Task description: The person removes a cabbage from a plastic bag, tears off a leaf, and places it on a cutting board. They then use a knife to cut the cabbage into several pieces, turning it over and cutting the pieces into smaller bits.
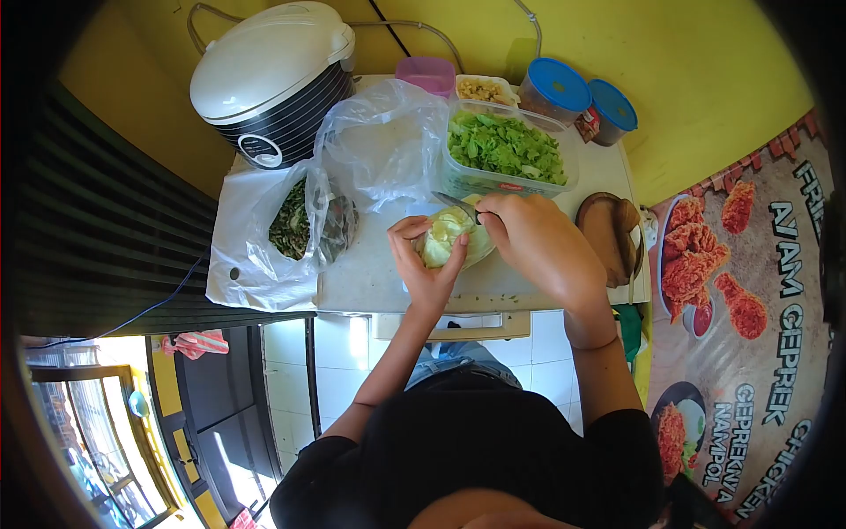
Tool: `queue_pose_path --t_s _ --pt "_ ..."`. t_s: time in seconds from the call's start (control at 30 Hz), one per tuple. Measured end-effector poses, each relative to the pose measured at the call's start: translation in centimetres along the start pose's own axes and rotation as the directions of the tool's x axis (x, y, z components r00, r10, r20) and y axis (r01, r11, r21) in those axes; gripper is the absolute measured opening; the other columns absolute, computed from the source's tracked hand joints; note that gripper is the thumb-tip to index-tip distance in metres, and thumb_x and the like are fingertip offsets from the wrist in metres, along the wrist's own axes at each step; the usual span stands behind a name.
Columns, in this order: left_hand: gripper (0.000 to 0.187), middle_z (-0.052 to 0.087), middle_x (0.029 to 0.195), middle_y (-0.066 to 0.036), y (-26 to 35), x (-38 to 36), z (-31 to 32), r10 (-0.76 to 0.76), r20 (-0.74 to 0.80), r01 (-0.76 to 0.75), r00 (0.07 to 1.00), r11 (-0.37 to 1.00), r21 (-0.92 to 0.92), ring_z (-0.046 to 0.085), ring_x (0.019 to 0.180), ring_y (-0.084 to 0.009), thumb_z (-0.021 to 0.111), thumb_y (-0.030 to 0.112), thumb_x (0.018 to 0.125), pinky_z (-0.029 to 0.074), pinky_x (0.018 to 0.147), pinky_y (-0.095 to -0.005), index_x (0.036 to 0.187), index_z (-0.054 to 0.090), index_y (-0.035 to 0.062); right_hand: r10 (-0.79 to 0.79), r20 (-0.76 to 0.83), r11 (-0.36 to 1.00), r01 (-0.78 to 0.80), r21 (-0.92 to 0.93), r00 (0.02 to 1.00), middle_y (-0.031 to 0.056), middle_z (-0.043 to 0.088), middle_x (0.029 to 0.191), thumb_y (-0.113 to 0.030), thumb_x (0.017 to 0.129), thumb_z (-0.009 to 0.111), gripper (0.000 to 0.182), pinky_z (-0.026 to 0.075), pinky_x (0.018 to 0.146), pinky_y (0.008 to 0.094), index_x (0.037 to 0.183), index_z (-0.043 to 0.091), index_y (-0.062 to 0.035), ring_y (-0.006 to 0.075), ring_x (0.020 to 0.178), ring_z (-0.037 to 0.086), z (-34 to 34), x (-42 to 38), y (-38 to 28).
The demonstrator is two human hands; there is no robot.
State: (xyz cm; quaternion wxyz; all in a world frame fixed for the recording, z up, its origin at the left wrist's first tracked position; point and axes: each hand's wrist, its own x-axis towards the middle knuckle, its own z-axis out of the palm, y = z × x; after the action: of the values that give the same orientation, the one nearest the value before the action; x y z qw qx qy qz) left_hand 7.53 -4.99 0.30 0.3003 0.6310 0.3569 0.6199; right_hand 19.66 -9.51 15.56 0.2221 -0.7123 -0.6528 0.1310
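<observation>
A pale green cabbage point(443, 240) rests near the front of the table. My left hand point(426, 269) grips it from the near left side, thumb and fingers curved around it. In my right hand point(539, 240) is a knife point(456, 205), its blade pointing left across the far side of the cabbage. The fingers around the knife handle are mostly hidden by the back of the hand. Just beyond the hands stands a clear plastic tub point(460, 179) filled with chopped green leaves point(507, 145).
A rice cooker point(273, 75) stands at the back left, with plastic bags point(379, 145) before it, one holding dark green pieces point(292, 220). Blue-lidded containers point(561, 84), a pink container point(426, 74) and a box of yellowish pieces point(483, 91) line the back. Wooden items point(603, 231) lie right.
</observation>
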Motion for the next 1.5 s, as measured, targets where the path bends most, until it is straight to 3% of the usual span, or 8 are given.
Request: queue_pose_path --t_s 0.07,0.27,0.43,0.8,0.97,1.4,1.47,1.5 --pt "0.046 0.048 0.106 -0.015 0.0 -0.5 -0.2 0.032 0.021 -0.033 0.999 0.999 0.019 0.051 0.098 -0.0263 0.078 0.014 0.071 0.043 0.084 -0.0354 0.103 0.047 0.0035 -0.157 -0.031 0.986 0.155 -0.059 0.987 0.0234 0.061 0.075 -0.010 0.087 0.055 0.015 0.048 0.068 0.0456 0.085 0.065 0.0014 0.0398 0.074 0.060 -0.6 -0.3 0.4" --pt "0.053 0.048 0.104 -0.015 -1.9 -4.2 -0.6 0.254 0.078 -0.260 0.964 0.962 0.084 0.051 0.096 -0.0273 0.085 0.022 0.063 0.045 0.080 -0.0358 0.097 0.047 0.0060 -0.153 0.214 0.959 0.197 -0.202 0.965 0.0234 0.059 0.073 -0.010 0.080 0.056 0.016 0.047 0.067 0.0469 0.074 0.062 0.0029 0.0403 0.074 0.059 -3.3 -1.2 -0.2" --pt "0.055 0.053 0.103 -0.011 -2.8 -6.0 -0.1 0.374 0.066 -0.378 0.925 0.922 0.081 0.052 0.092 -0.0254 0.088 0.026 0.057 0.044 0.074 -0.0350 0.093 0.050 0.0094 -0.187 0.162 0.956 0.217 -0.199 0.969 0.0232 0.059 0.073 -0.010 0.078 0.057 0.013 0.047 0.066 0.0470 0.073 0.062 0.0019 0.0401 0.074 0.059 -3.2 -2.8 0.5" --pt "0.053 0.055 0.101 -0.010 -2.1 -5.7 -0.1 0.377 0.073 -0.383 0.923 0.916 0.118 0.053 0.091 -0.0249 0.088 0.026 0.056 0.043 0.075 -0.0361 0.091 0.052 0.0099 -0.241 0.133 0.933 0.268 -0.240 0.961 0.0230 0.059 0.071 -0.011 0.079 0.059 0.015 0.048 0.064 0.0453 0.072 0.063 0.0017 0.0387 0.071 0.060 -4.8 -3.9 0.4" --pt "0.052 0.056 0.099 -0.010 -2.0 -5.4 -0.2 0.362 0.072 -0.369 0.929 0.919 0.138 0.053 0.091 -0.0253 0.087 0.026 0.057 0.044 0.076 -0.0364 0.092 0.052 0.0098 -0.170 0.357 0.932 0.268 -0.246 0.919 0.0222 0.053 0.062 -0.008 0.073 0.056 0.016 0.044 0.057 0.0459 0.061 0.054 0.0025 0.0397 0.062 0.055 -5.8 -1.9 0.1" --pt "0.048 0.050 0.103 -0.013 -1.5 -4.5 -0.1 0.274 0.082 -0.282 0.958 0.953 0.113 0.052 0.094 -0.0265 0.083 0.025 0.065 0.043 0.081 -0.0374 0.093 0.049 0.0071 -0.135 0.424 0.919 0.274 -0.284 0.895 0.0235 0.052 0.058 -0.006 0.068 0.055 0.015 0.043 0.052 0.0466 0.057 0.053 0.0041 0.0397 0.057 0.054 -5.2 0.1 -0.4" --pt "0.049 0.049 0.104 -0.013 -1.5 -4.8 -0.1 0.256 0.094 -0.265 0.962 0.959 0.100 0.052 0.095 -0.0264 0.083 0.024 0.065 0.043 0.081 -0.0376 0.094 0.048 0.0070 -0.322 0.317 0.879 0.406 -0.250 0.892 0.0195 0.065 0.082 -0.007 0.069 0.064 0.019 0.053 0.061 0.0419 0.085 0.064 0.0029 0.0344 0.075 0.066 -4.2 -0.7 0.5" --pt "0.049 0.048 0.105 -0.014 -1.5 -4.9 0.0 0.230 0.088 -0.238 0.969 0.966 0.100 0.051 0.096 -0.0259 0.082 0.023 0.066 0.043 0.082 -0.0375 0.096 0.047 0.0069 -0.323 0.317 0.879 0.407 -0.248 0.892 0.0195 0.065 0.082 -0.007 0.069 0.064 0.019 0.053 0.061 0.0419 0.085 0.064 0.0029 0.0344 0.075 0.066 -4.4 -1.3 0.0"
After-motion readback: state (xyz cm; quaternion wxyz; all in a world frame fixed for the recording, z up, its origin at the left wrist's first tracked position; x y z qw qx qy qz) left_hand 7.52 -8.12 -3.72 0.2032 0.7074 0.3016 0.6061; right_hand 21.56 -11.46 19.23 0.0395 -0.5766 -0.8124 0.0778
